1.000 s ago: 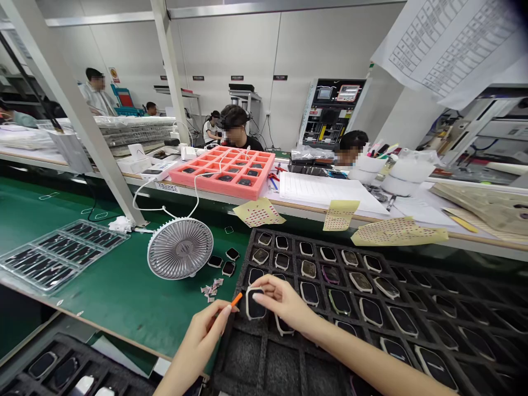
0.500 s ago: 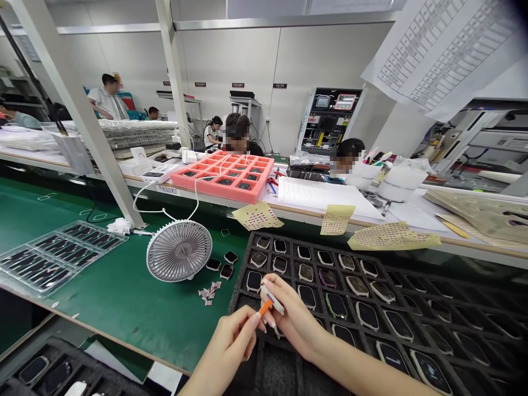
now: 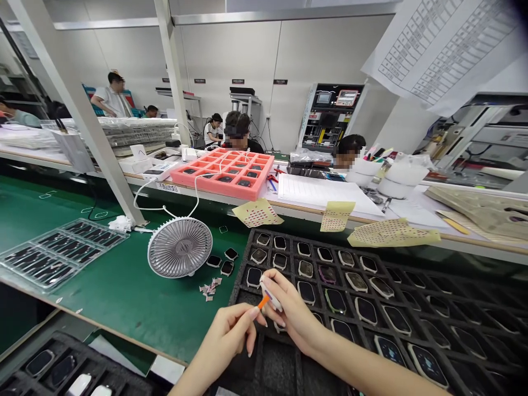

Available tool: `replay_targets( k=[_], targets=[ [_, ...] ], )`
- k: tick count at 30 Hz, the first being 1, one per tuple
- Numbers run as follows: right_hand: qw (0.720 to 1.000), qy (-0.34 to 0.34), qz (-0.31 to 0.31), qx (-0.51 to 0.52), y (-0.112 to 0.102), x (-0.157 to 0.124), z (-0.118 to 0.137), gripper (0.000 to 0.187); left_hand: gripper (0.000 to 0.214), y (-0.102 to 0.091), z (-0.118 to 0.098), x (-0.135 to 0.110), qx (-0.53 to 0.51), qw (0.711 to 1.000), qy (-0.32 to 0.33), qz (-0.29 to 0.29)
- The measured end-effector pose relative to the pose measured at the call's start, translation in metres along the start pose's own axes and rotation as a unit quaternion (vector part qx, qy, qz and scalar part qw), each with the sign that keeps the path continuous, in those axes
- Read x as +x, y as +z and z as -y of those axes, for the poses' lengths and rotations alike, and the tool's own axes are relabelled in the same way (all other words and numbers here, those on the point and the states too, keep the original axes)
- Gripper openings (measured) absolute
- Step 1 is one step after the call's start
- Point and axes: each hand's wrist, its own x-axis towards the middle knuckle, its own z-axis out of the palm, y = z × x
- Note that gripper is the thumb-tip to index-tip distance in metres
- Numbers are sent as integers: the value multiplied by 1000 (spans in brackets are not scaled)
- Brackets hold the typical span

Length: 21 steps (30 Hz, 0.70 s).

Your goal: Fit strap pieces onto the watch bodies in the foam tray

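Note:
Between the fingers of my right hand (image 3: 289, 308) is a pale watch case (image 3: 275, 302), held tilted on its edge. My left hand (image 3: 231, 333) pinches a thin orange stick tool (image 3: 263, 302), and its tip meets the side of the case. Fingers cover much of both things, so the exact contact is hidden. Both hands are above a black foam tray (image 3: 240, 287) whose compartments carry many smartwatches. One watch (image 3: 254, 277) lies in its slot just behind my right fingertips.
A grey desk fan (image 3: 180, 247) stands left on the green mat. Beside it lie a few watches (image 3: 226, 268) and small pale strips (image 3: 210, 289). A clear tray (image 3: 49, 280) is farther left. On the shelf sits a pink foam tray (image 3: 231, 190); people work behind it.
My left hand has shifted slightly left and its lower fingers have loosened. The watch case has turned a little in my right hand. The orange tool still touches it.

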Motion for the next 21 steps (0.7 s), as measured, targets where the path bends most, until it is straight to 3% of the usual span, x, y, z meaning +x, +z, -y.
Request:
replay_targets(
  k=[5,9,14,21],
  targets=[
    [988,40,35,144,6,2,-2,37,47,10,3,3,-71,997,25,-12],
    [985,47,26,163,4,3,0,35,47,5,6,3,-87,996,22,-3],
    [995,17,6,93,1,2,-3,20,48,-8,6,6,-75,996,14,-46],
    [995,-50,28,-84,-1,5,-7,31,43,-7,-1,6,-35,994,52,-89]
  ],
)
